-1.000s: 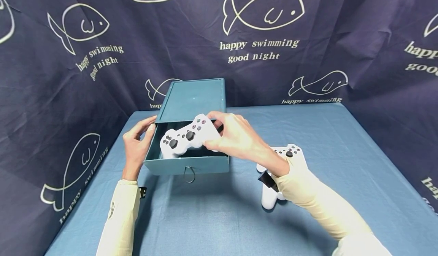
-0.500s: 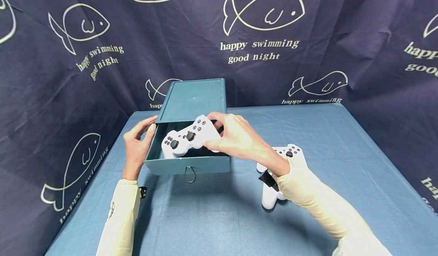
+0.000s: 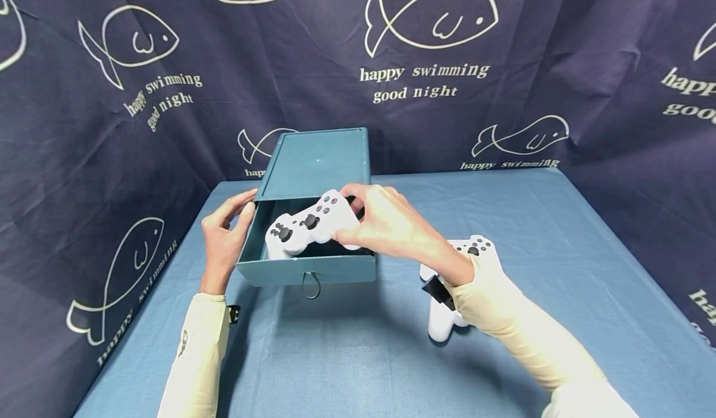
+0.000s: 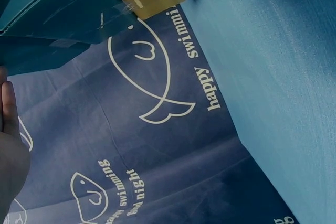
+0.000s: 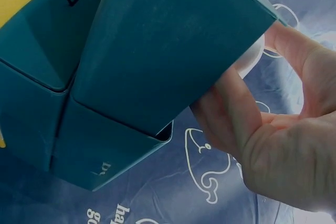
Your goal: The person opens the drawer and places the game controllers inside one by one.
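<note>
Both hands busy: R hand (image 3: 386,222) pinches white controller (image 3: 321,224), thumb vs. fingers, ctr frame at open drawer (image 3: 335,270); L hand (image 3: 220,233), fingers loosely apart, touches left side of box (image 3: 316,163). 2nd controller (image 3: 440,322) lower rt. Prob. best: L braces box, R tilts white controller clear of drawer front.

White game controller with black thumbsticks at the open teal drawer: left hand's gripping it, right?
Wrong hand: the right hand grips that white game controller at the open teal drawer. The head view shows it; the left hand is at the drawer's left edge. The rest stands.
</note>
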Available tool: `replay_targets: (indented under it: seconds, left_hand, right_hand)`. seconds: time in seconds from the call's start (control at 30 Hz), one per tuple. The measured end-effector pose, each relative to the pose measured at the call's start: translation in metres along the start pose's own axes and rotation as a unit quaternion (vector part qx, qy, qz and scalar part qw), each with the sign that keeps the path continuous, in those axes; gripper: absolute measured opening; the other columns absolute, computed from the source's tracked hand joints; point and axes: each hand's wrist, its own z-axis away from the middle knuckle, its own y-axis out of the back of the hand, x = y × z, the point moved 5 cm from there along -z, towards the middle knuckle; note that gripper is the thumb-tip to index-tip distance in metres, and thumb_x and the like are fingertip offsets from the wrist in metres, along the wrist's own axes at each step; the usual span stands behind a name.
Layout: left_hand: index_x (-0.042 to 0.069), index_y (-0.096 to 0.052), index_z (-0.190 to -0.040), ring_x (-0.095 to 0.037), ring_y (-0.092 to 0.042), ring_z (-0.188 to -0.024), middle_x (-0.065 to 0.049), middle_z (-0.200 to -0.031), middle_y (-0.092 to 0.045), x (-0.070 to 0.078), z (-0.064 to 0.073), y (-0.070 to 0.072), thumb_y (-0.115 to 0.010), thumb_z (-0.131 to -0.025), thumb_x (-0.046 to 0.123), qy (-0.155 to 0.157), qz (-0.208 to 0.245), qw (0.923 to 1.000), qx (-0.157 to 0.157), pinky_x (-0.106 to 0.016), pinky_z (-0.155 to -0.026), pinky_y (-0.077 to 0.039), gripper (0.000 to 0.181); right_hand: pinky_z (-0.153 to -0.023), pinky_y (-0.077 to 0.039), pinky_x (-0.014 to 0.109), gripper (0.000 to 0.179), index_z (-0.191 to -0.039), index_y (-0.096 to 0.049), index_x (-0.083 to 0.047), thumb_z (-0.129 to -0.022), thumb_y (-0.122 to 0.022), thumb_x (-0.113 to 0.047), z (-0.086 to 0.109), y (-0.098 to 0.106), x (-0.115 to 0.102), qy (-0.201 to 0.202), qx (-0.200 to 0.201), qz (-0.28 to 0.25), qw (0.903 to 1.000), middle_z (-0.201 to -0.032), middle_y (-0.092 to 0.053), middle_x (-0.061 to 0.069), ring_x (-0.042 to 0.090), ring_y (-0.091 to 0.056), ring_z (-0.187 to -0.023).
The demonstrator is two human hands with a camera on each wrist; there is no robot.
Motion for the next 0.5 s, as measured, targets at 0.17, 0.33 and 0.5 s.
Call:
replay_targets:
  seconds: [0.17, 0.33, 0.5]
  left_hand:
    - [-0.005, -0.075, -0.12, -0.008, -0.072, -0.098, -0.016, -0.112, -0.075, 0.0, 0.0001, 0.0007, -0.064, -0.096, -0.007, -0.003, 0.002, 1.0, 0.002, -0.022, -0.091, -0.051, 0.026]
    - [-0.006, -0.074, -0.12, -0.006, -0.071, -0.099, -0.017, -0.113, -0.075, -0.0008, 0.0009, 0.0007, -0.064, -0.096, -0.008, 0.001, -0.005, 1.0, 0.001, -0.022, -0.092, -0.051, 0.026]
    - [-0.007, -0.073, -0.121, -0.005, -0.07, -0.099, -0.022, -0.113, -0.073, -0.002, 0.0007, 0.0002, -0.064, -0.095, -0.01, 0.002, -0.01, 0.9999, -0.001, -0.022, -0.092, -0.05, 0.027]
  right_hand:
    - [-0.066, -0.048, 0.035, 0.037, -0.113, -0.069, -0.019, -0.077, -0.079, -0.023, 0.0003, -0.0011, 0.0006, -0.01, -0.001, 0.002, 1.0, -0.083, -0.07, -0.005, 0.016, -0.061, -0.069]
    - [-0.07, -0.049, 0.035, 0.042, -0.117, -0.07, -0.015, -0.078, -0.08, -0.025, -0.0001, -0.0012, 0.0009, -0.011, -0.01, 0.003, 0.9999, -0.083, -0.071, -0.005, 0.015, -0.062, -0.073]
    - [-0.075, -0.051, 0.034, 0.048, -0.121, -0.069, -0.01, -0.078, -0.081, -0.026, 0.0, -0.0006, 0.0021, -0.003, -0.018, 0.001, 0.9998, -0.083, -0.072, -0.006, 0.013, -0.064, -0.075]
